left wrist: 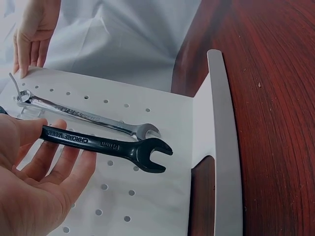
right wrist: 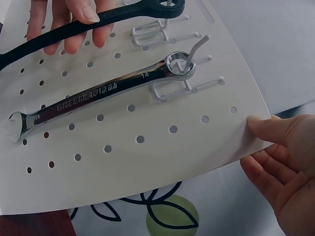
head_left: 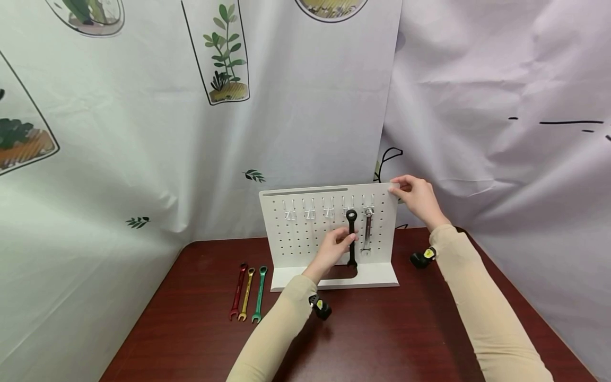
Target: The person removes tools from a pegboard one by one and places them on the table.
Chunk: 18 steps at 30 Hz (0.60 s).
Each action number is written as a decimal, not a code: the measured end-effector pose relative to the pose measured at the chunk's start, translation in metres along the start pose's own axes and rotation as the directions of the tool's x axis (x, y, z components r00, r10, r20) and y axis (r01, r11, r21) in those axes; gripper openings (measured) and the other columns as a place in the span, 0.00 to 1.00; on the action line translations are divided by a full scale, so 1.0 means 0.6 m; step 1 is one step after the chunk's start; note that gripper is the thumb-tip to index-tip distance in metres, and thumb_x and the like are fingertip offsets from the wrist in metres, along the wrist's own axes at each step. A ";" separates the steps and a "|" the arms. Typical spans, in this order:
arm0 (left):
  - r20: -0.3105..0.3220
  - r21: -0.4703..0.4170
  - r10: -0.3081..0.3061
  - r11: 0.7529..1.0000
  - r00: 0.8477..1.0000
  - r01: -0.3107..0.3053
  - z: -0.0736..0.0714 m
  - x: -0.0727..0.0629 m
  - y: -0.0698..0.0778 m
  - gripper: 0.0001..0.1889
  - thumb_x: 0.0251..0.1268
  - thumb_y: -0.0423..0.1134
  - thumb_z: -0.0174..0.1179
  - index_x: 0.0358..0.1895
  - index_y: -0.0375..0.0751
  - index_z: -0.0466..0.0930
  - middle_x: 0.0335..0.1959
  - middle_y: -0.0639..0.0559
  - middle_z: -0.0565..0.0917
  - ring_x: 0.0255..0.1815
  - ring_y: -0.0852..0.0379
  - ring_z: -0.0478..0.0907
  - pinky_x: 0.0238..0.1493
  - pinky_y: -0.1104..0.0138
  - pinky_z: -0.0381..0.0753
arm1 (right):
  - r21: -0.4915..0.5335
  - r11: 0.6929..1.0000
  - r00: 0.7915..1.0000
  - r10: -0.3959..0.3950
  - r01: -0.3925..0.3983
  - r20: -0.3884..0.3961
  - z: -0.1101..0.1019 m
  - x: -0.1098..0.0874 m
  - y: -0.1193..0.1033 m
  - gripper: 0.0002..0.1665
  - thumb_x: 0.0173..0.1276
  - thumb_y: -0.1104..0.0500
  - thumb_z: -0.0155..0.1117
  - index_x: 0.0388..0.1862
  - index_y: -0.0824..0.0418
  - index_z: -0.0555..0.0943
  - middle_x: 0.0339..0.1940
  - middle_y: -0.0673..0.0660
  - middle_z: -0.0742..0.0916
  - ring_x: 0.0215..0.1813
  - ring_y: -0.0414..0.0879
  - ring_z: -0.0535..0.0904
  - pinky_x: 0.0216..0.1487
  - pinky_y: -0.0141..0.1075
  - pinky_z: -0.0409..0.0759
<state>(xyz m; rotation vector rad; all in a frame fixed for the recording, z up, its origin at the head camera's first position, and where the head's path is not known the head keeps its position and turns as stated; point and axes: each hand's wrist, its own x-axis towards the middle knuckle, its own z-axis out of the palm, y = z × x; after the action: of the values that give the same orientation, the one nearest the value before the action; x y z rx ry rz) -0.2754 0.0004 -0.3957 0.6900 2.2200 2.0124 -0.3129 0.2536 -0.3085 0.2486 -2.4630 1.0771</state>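
My left hand (head_left: pixel 330 251) pinches a black combination wrench (left wrist: pixel 106 143) by its shank, thumb on one side and fingers on the other. The wrench stands upright before a white pegboard (head_left: pixel 312 273), its ring end up at a hook (right wrist: pixel 167 19) and its open jaw down. Beside it, a chrome combination wrench (right wrist: pixel 113 91) marked 14 hangs by its ring on the rightmost hook (right wrist: pixel 197 48). My right hand (head_left: pixel 420 201) grips the board's upper right corner, with the thumb on the front and the fingers behind.
Red (head_left: pixel 238 292), yellow (head_left: pixel 247 293) and green (head_left: pixel 260 294) wrenches lie side by side on the dark red table (head_left: pixel 191 339), left of the board. More wire hooks (head_left: pixel 310 209) line the board's upper part. A printed white curtain (head_left: pixel 315 122) hangs close behind.
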 end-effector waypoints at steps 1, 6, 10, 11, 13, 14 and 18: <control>0.003 -0.001 -0.002 1.000 1.000 0.002 0.000 0.000 0.000 0.13 0.77 0.31 0.54 0.53 0.21 0.78 0.51 0.31 0.83 0.57 0.38 0.80 0.56 0.49 0.81 | 0.001 1.000 1.000 -0.001 0.001 -0.001 0.000 0.000 0.000 0.20 0.74 0.53 0.65 0.57 0.64 0.83 0.48 0.65 0.86 0.51 0.59 0.83 0.48 0.51 0.82; 0.010 -0.005 -0.007 1.000 1.000 0.007 0.000 0.001 0.000 0.14 0.77 0.32 0.54 0.54 0.21 0.78 0.52 0.31 0.83 0.58 0.38 0.79 0.57 0.49 0.81 | 0.001 1.000 1.000 -0.004 0.004 -0.007 0.000 0.000 0.001 0.19 0.73 0.53 0.66 0.57 0.64 0.83 0.47 0.65 0.87 0.51 0.58 0.83 0.47 0.51 0.82; 0.015 -0.007 -0.003 1.000 1.000 0.003 -0.001 -0.001 0.001 0.15 0.77 0.32 0.54 0.56 0.21 0.77 0.53 0.30 0.82 0.59 0.36 0.79 0.57 0.49 0.80 | -0.004 1.000 1.000 -0.003 0.003 -0.006 0.000 -0.001 0.000 0.20 0.74 0.53 0.66 0.57 0.64 0.83 0.48 0.65 0.86 0.51 0.59 0.83 0.48 0.51 0.82; 0.016 -0.004 0.001 1.000 1.000 -0.001 -0.001 -0.002 0.002 0.15 0.77 0.32 0.54 0.56 0.21 0.77 0.53 0.29 0.82 0.59 0.36 0.79 0.57 0.49 0.81 | -0.005 1.000 1.000 -0.002 0.002 -0.006 0.000 -0.001 -0.001 0.20 0.74 0.53 0.66 0.57 0.64 0.83 0.48 0.66 0.86 0.51 0.59 0.83 0.48 0.52 0.82; 0.020 0.002 0.008 1.000 1.000 -0.008 -0.001 -0.004 0.004 0.15 0.77 0.31 0.54 0.56 0.20 0.77 0.53 0.29 0.82 0.59 0.35 0.79 0.57 0.48 0.80 | -0.006 1.000 1.000 0.001 -0.001 -0.003 -0.001 -0.002 -0.002 0.20 0.74 0.53 0.65 0.57 0.64 0.83 0.49 0.66 0.86 0.51 0.59 0.83 0.48 0.52 0.82; 0.025 0.003 0.011 1.000 1.000 -0.011 -0.001 -0.006 0.005 0.15 0.77 0.31 0.54 0.56 0.20 0.77 0.53 0.28 0.82 0.59 0.34 0.78 0.57 0.48 0.80 | -0.005 1.000 1.000 0.002 -0.002 -0.001 -0.001 -0.002 -0.003 0.20 0.74 0.52 0.65 0.57 0.64 0.83 0.50 0.66 0.86 0.52 0.59 0.83 0.48 0.52 0.82; 0.036 0.013 0.028 1.000 0.999 -0.029 -0.001 -0.009 0.002 0.15 0.77 0.32 0.55 0.55 0.20 0.78 0.52 0.26 0.82 0.59 0.32 0.78 0.57 0.47 0.80 | -0.004 1.000 1.000 0.006 -0.006 0.005 -0.001 -0.003 -0.004 0.20 0.74 0.52 0.65 0.57 0.64 0.83 0.50 0.66 0.86 0.51 0.59 0.82 0.48 0.52 0.82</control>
<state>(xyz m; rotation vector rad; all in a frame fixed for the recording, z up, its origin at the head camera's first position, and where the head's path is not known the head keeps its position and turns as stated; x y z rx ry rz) -0.2705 -0.0021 -0.3954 0.7572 2.2182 1.9837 -0.3102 0.2525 -0.3075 0.2426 -2.4719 1.0754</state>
